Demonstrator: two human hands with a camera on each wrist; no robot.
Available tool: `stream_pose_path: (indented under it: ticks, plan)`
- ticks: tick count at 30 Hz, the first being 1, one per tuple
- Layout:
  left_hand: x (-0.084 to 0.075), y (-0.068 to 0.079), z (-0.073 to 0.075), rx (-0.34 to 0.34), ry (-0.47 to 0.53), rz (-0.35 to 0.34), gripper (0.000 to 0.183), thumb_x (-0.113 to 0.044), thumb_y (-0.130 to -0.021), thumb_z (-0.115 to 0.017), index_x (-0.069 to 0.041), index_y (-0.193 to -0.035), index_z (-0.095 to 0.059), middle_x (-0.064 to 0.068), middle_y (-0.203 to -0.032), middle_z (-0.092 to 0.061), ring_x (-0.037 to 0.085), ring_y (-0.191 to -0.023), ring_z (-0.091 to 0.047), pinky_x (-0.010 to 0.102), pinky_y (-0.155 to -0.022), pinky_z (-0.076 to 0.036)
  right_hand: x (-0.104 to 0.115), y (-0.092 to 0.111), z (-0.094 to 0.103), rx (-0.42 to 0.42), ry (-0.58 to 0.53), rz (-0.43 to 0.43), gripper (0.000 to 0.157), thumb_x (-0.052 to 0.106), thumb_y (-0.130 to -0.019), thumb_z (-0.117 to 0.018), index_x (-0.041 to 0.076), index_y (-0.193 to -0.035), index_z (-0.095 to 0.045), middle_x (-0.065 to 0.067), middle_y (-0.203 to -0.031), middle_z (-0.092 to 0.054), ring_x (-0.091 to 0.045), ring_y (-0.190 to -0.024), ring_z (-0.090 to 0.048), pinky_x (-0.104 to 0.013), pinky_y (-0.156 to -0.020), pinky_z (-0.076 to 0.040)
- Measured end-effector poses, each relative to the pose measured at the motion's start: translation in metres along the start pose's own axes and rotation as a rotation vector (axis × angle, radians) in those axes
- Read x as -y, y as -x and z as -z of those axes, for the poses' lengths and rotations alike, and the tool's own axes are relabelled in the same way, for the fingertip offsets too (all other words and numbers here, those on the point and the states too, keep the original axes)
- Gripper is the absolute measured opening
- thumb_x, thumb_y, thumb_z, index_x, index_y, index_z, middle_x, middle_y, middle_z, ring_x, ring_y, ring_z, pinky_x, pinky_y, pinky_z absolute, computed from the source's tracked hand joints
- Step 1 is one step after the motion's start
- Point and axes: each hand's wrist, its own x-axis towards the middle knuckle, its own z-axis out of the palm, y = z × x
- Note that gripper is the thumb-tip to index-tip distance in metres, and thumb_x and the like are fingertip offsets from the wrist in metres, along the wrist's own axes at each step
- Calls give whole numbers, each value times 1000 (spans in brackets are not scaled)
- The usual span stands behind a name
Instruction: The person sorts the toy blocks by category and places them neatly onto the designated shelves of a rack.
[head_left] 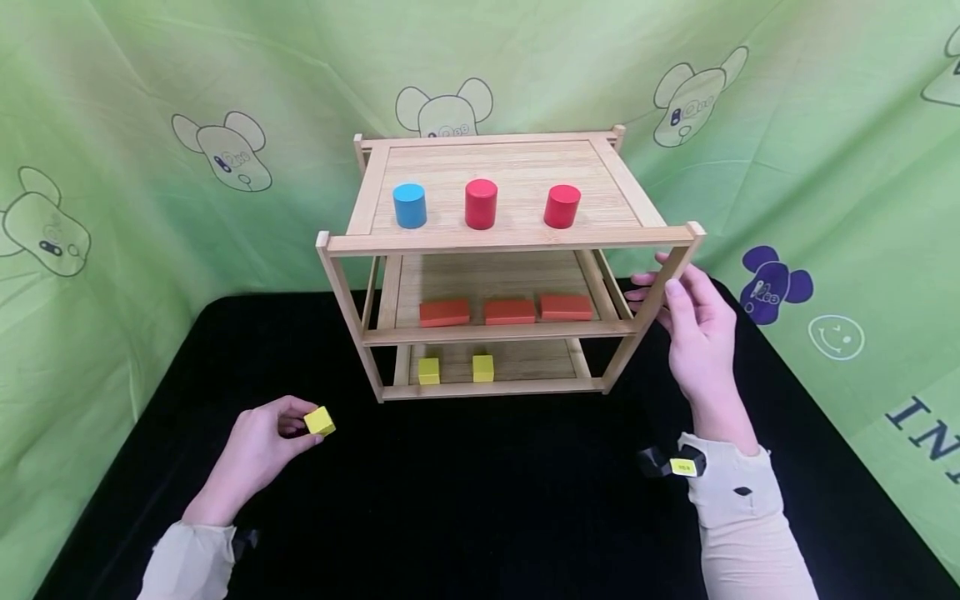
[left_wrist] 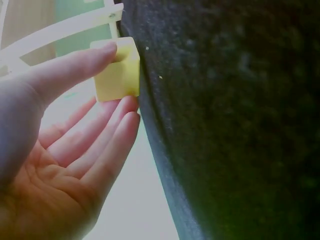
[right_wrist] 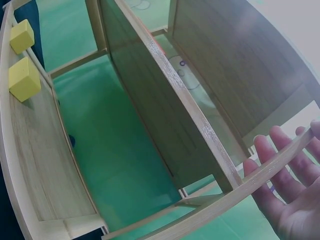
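Observation:
My left hand [head_left: 262, 442] pinches a yellow cube [head_left: 320, 421] between thumb and fingertips, held over the black cloth left of a three-tier wooden shelf [head_left: 517, 243]. In the left wrist view the thumb lies on one face of the yellow cube [left_wrist: 117, 80], with fingers under it. My right hand [head_left: 701, 333] holds the shelf's right front post, thumb in front and fingers behind. Two more yellow cubes, one at the left [head_left: 429, 372] and one near the middle [head_left: 483, 368], sit on the bottom tier; both also show in the right wrist view.
On the top tier stand a blue cylinder [head_left: 410, 207] and two red cylinders [head_left: 481, 205]. Three red blocks [head_left: 510, 312] lie in a row on the middle tier. Black cloth [head_left: 480, 500] covers the table, and a green printed curtain [head_left: 300, 75] hangs behind and at both sides.

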Motion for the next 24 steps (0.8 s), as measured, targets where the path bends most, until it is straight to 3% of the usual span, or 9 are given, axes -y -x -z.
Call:
stream_pose_path:
  ticks: [6, 16, 24]
  plan:
    - [-6, -1, 0, -10, 20, -15, 32, -4, -79, -88, -6, -108, -74, 9, -101, -74, 29, -92, -72, 48, -83, -60, 0, 0, 0, 4, -5, -2, 34, 4, -108, -47, -9, -137, -56, -23, -111, -67, -31, -94, -70, -33, -91, -57]
    - [-20, -2, -5, 6, 72, -50, 31, -4, -77, -89, -10, -105, -76, 4, -102, -75, 25, -92, -73, 43, -81, -60, 0, 0, 0, 2, -9, -8, 34, 5, -108, -47, -9, -137, -56, -23, -111, -67, -32, -94, -70, -34, -92, -57]
    - [-32, -9, -16, 38, 105, -120, 31, -5, -77, -90, -13, -104, -78, -1, -101, -75, 21, -94, -73, 39, -82, -61, -1, -1, 1, 0, -9, -10, 33, 4, -107, -48, -9, -136, -57, -23, -111, -67, -31, -94, -70, -33, -90, -58]
